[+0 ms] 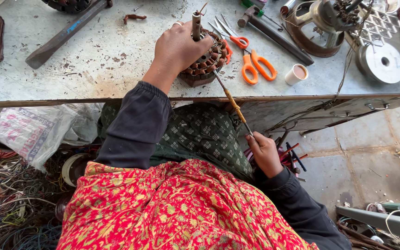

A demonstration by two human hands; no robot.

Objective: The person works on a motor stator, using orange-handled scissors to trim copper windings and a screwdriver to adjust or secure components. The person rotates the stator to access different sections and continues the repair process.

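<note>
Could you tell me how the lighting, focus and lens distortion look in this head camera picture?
Head view: soft, even daylight with no hard shadows or glare on the grey workbench; the bench edge bows, a sign of wide-angle distortion; the left hand on the wound motor stator, the right hand and the orange scissors are all sharp, without motion blur.

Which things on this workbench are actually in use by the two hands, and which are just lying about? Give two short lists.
In use:
- left hand gripping the wound motor stator
- right hand holding the thin rod that reaches from the stator

Lying about:
- orange scissors
- small cup
- hammer
- metal disc
- heavy metal bar
</note>
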